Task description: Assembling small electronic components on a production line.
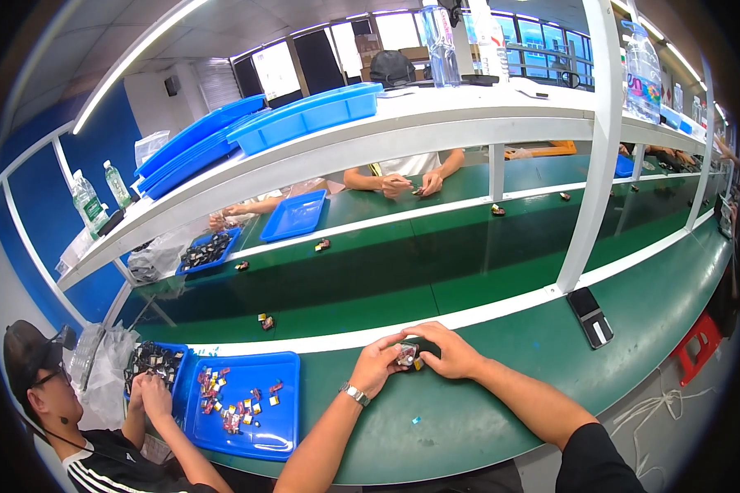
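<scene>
My left hand [373,366], with a metal-banded watch at its wrist, and my right hand [449,350] meet above the green bench. Between their fingertips is a small electronic part [407,355] with silver, dark and yellow patches; the fingers cover much of it. Both hands are closed around it. To the left of my forearm lies a blue tray [284,411] holding several small red, yellow and white parts [237,417]. A tiny light-blue scrap [417,420] rests on the bench below my hands.
A person [41,370] works at the left beside a tray of black parts [154,361]. Small parts [266,322] sit on the green conveyor belt. A dark phone-like device [589,317] lies right, near a white post [596,164]. An overhead shelf holds blue trays [304,115] and bottles.
</scene>
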Motion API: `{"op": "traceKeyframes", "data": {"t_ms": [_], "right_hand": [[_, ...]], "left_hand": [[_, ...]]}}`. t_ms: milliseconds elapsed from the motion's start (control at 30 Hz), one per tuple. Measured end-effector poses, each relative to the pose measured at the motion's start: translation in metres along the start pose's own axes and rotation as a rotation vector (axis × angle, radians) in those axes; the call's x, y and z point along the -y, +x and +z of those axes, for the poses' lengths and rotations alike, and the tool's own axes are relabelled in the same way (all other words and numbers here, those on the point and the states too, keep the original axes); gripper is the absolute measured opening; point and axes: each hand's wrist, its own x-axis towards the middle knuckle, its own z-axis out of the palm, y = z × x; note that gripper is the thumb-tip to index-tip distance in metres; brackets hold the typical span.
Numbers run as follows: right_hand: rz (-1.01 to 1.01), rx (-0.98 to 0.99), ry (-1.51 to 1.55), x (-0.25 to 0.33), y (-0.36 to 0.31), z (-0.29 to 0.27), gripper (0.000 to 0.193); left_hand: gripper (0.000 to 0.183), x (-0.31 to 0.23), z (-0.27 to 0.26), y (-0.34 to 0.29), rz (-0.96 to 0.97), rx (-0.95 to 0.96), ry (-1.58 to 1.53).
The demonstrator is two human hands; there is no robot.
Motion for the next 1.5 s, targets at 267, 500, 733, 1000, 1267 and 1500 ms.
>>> {"op": "traceKeyframes", "data": {"t_ms": [267,500,733,1000,1267,1500], "right_hand": [[-0.025,-0.041,-0.087,0.006,-0.001,0.008,0.035],[-0.067,0.012,-0.101,0.001,0.003,0.003,0.016],[-0.103,-0.001,-0.150,0.000,0.000,0.008,0.011],[0.018,-0.103,-0.087,0.005,-0.003,0.018,0.010],[0.071,-0.073,0.025,-0.001,-0.003,0.016,0.012],[0.036,-0.044,0.183,-0.007,-0.001,0.011,0.014]], "left_hand": [[0.029,0.003,0.005,-0.006,0.035,-0.048,-0.040],[0.024,0.006,0.006,-0.002,0.047,-0.064,0.026],[0.026,0.005,0.007,-0.003,0.068,-0.033,-0.008],[0.036,0.005,-0.002,-0.008,0.071,0.169,-0.110],[0.035,0.005,0.003,-0.006,0.070,0.150,-0.033],[0.031,0.008,0.001,-0.003,0.085,0.145,-0.039]]}}
